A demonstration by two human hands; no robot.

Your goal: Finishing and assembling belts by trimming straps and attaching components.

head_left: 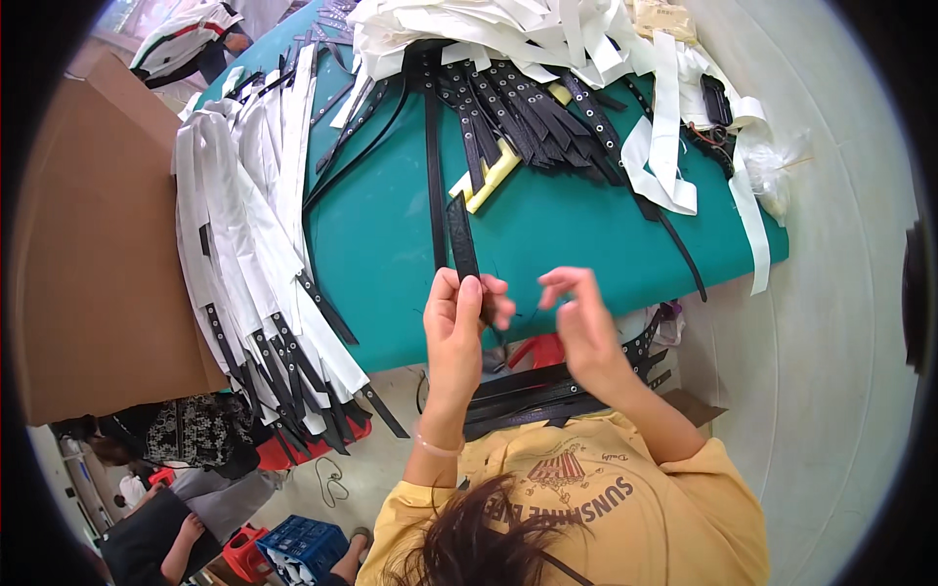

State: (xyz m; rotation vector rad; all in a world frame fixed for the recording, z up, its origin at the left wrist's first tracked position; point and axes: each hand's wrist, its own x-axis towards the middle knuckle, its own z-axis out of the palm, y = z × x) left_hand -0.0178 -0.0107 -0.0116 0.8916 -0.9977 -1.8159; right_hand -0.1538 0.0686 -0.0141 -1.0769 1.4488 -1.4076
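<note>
Between the thumb and fingers of my left hand (459,327), a short black strap end (462,239) points up and away over the green table. The rest of that strap is hidden by my fingers. Loose dark threads show beside it. My right hand (583,327) is raised just to the right, apart from the strap, its fingers bent and spread with nothing visible in them. A long black strap (435,186) runs down the table just left of the held piece. Black straps with metal eyelets (503,117) lie fanned out beyond my hands.
White strips with black eyelet ends (239,234) hang over the table's left edge beside a cardboard box (107,244). White strips (489,29) pile at the back of the green table (371,264). More black straps (528,386) lie across my lap. Another person sits lower left near a blue crate (303,547).
</note>
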